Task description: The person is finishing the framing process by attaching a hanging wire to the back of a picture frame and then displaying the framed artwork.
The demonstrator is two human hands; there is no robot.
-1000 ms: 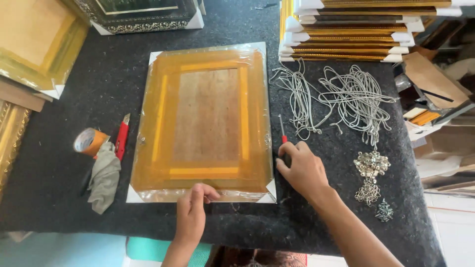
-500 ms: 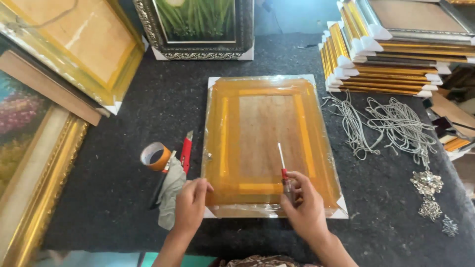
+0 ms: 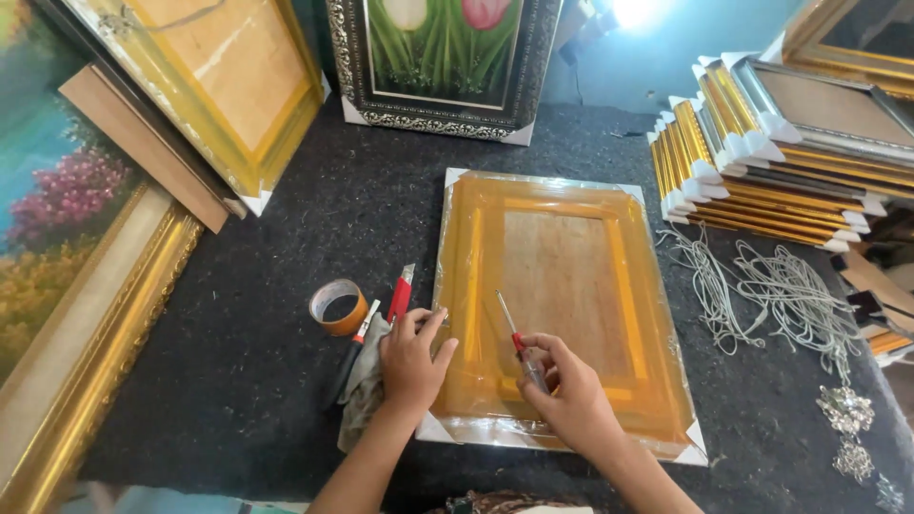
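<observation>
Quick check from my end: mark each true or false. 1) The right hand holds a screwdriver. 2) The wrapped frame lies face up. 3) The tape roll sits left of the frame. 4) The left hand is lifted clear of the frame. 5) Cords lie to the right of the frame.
1) True: the right hand grips a screwdriver.
2) False: the wrapped frame shows its backing board.
3) True: the tape roll is left.
4) False: the left hand rests on its edge.
5) True: the cords.

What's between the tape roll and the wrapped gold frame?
Head view: a red-handled cutter, a marker and a grey rag lie between tape roll and frame; left hand rests there.
</observation>
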